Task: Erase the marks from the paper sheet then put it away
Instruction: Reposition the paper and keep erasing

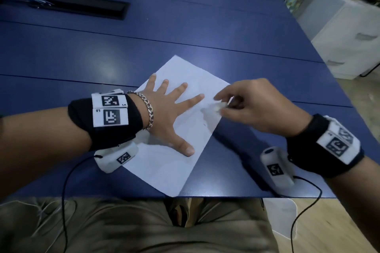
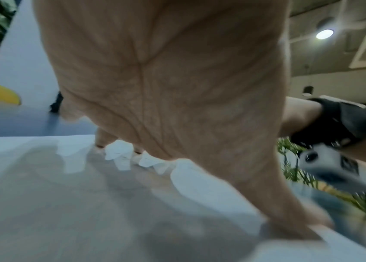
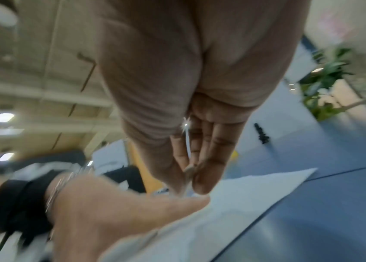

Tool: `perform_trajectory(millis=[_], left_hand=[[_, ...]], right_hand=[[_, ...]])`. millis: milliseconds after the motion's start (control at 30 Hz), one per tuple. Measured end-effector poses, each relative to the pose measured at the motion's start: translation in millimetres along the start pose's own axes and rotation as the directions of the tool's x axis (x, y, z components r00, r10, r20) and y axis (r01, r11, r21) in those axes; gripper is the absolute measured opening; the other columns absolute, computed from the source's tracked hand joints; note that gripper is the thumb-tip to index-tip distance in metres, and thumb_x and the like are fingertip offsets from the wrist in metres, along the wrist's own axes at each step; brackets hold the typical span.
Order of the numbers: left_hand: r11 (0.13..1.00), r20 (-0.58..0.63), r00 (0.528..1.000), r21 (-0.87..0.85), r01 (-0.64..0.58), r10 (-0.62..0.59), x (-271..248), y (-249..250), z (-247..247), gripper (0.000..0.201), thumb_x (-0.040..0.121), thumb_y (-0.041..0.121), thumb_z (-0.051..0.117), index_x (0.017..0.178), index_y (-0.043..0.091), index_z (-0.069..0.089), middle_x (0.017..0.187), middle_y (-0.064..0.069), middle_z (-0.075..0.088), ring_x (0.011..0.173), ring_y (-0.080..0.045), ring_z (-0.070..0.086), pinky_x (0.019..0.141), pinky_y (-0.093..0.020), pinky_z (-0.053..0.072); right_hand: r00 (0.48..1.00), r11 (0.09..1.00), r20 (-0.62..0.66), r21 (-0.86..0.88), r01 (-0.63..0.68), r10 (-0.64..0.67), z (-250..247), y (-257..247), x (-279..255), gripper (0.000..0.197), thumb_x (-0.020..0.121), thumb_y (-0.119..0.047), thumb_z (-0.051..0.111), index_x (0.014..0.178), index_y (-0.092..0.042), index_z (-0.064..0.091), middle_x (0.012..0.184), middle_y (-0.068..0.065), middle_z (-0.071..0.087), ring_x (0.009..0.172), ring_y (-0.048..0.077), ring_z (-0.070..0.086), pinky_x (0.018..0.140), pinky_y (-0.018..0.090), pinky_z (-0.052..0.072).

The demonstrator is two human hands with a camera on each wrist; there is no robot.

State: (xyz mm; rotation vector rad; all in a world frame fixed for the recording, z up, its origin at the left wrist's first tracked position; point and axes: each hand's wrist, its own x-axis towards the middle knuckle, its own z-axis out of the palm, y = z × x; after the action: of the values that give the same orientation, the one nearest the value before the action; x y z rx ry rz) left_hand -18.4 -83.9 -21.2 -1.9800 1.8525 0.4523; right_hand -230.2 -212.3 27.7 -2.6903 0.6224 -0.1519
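Head view shows the left hand (image 1: 170, 117) spread flat on the paper sheet (image 1: 174, 162) at the bench (image 1: 185, 26) near edge, the right hand (image 1: 253, 109) at 3 o'clock pinching a white eraser (image 1: 219, 107); hard rubbing may crumple the sheet.

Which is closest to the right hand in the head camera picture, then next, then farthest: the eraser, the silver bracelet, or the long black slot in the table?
1. Eraser: pinched in the right hand.
2. Silver bracelet: on the other wrist, across the paper sheet.
3. Black slot: far back left.
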Motion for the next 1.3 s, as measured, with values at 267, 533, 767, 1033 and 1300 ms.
perform_trajectory(millis=[267,533,767,1033,1300], left_hand=[[0.991,-0.274,0.958,-0.124,0.053,-0.085,-13,-57,-30,0.085,0.1,0.067,0.023,0.161,0.034,-0.025,0.174,-0.007,0.001,0.159,-0.031,0.004,0.128,-0.05,0.005],[0.941,-0.002,0.955,-0.172,-0.293,0.297,-13,-49,-15,0.119,0.082,0.073,0.071,0.16,0.049,-0.016,0.169,0.017,-0.026,0.154,-0.012,-0.025,0.125,-0.039,-0.007],[0.971,0.117,0.965,-0.057,-0.23,0.236,3,-24,-14,0.136,0.058,0.09,0.074,0.154,0.061,-0.019,0.166,0.016,-0.035,0.157,-0.026,-0.025,0.124,-0.067,-0.003],[0.988,0.166,0.974,-0.019,-0.153,0.154,4,-17,-20,0.144,0.054,0.086,0.08,0.15,0.064,-0.025,0.165,0.017,-0.038,0.157,-0.032,-0.024,0.121,-0.074,0.006],[0.991,0.177,0.975,-0.018,-0.135,0.136,5,-14,-23,0.149,0.049,0.087,0.082,0.147,0.066,-0.028,0.163,0.017,-0.04,0.157,-0.033,-0.026,0.12,-0.075,0.008]], right_hand=[[0.97,0.958,-0.038,0.174,-0.229,0.239,-25,20,-42,0.008,0.091,-0.037,0.077,0.097,-0.031,0.078,0.088,-0.018,0.077,0.084,-0.002,0.073,0.084,0.032,0.061],[0.987,0.974,0.049,0.159,-0.16,0.154,-4,8,-30,0.013,0.09,-0.035,0.079,0.1,-0.027,0.079,0.088,-0.017,0.077,0.083,-0.004,0.072,0.084,0.026,0.06],[0.987,1.0,0.159,-0.001,0.017,-0.016,26,-10,5,0.015,0.092,-0.034,0.072,0.103,-0.027,0.079,0.09,-0.013,0.075,0.08,0.003,0.069,0.078,0.021,0.055],[0.979,0.996,0.203,-0.073,0.047,-0.032,34,-28,2,0.011,0.086,-0.031,0.067,0.085,-0.026,0.075,0.076,-0.007,0.073,0.067,0.01,0.065,0.068,0.029,0.055],[0.99,0.994,0.136,-0.108,-0.012,0.027,29,-20,6,0.01,0.086,-0.026,0.066,0.086,-0.024,0.076,0.076,-0.006,0.069,0.067,0.01,0.062,0.07,0.034,0.056]])
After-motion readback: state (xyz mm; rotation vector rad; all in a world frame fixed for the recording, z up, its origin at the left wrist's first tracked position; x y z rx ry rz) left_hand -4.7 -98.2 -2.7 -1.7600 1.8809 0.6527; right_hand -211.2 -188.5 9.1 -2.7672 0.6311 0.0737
